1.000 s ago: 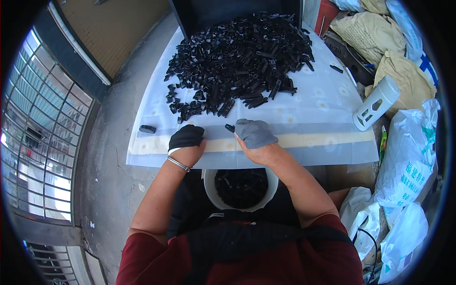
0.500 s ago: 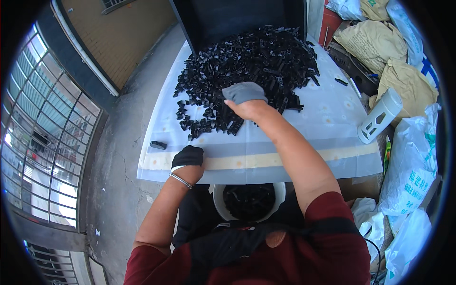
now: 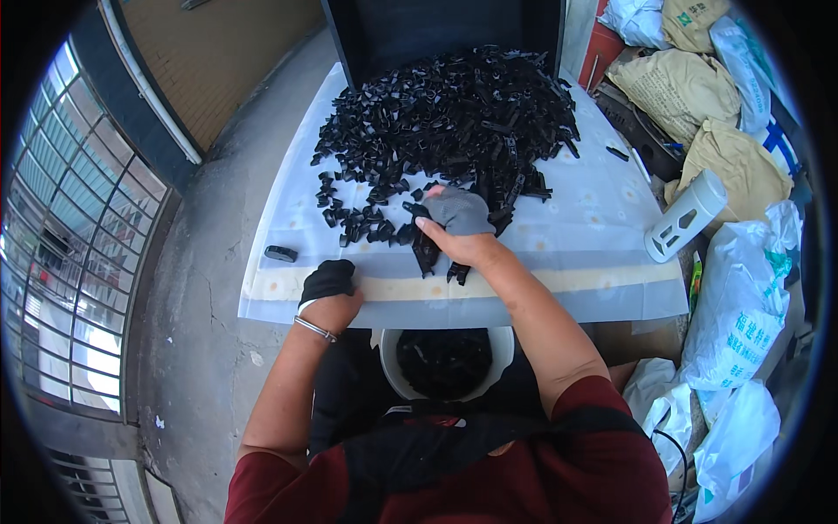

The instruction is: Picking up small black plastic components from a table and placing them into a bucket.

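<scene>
A big heap of small black plastic parts [image 3: 454, 113] lies on a table covered with a white cloth [image 3: 576, 262]. My right hand [image 3: 454, 229], half covered by a grey glove, sits at the near edge of the heap with several black parts under its fingers. My left hand [image 3: 329, 284], in a black glove with a metal bracelet at the wrist, rests closed on the cloth's near edge; I cannot see anything inside it. A white bucket [image 3: 445, 362] with black parts in it stands between my knees below the table edge.
A white bottle-shaped object [image 3: 685, 217] lies on the cloth's right side. One stray black part [image 3: 280, 254] lies at the left edge. Sacks and white bags [image 3: 742, 297] crowd the right. A dark crate [image 3: 436, 31] stands behind the heap. Concrete floor and a barred gate are left.
My right hand reached out into the heap and has now pulled back toward me, dragging several black parts along. My left hand has stayed at the cloth's near edge.
</scene>
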Tool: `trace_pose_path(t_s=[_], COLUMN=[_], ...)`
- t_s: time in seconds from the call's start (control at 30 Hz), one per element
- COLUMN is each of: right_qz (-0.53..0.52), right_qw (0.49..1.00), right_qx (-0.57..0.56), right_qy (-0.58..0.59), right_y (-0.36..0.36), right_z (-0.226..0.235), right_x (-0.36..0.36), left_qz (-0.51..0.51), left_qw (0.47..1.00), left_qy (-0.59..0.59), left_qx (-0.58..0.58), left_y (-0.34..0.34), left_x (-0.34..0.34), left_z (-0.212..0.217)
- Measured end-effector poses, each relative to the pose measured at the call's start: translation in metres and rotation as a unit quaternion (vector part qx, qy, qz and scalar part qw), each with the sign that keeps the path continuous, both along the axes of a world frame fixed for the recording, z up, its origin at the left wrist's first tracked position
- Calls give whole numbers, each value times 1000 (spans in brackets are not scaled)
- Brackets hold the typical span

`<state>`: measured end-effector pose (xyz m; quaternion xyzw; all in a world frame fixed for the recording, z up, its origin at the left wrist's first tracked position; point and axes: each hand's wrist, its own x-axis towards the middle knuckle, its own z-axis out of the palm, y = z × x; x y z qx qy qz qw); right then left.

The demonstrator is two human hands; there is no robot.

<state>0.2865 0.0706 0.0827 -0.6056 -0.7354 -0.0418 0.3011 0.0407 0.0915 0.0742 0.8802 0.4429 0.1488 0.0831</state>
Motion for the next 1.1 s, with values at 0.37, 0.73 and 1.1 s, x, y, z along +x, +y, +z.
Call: trace_pose_path(t_s=[0.37,0.73,1.1], right_qz=[54,71,70], right_qw=[991,995,993], right_qx=[125,60,37], right_qy=[-7,41,91], right_y=[-101,-127,-145], right_z=[28,2,13], right_x=[-27,-32,-24], left_qz=[30,-17,-47], left_qw=[608,765,841], left_qy=[-566,-443,-376], left_qx=[-556,-466,-387], left_y=[-62,-92,-83], left_x=[39,62,45], left_z=[-3,2,8])
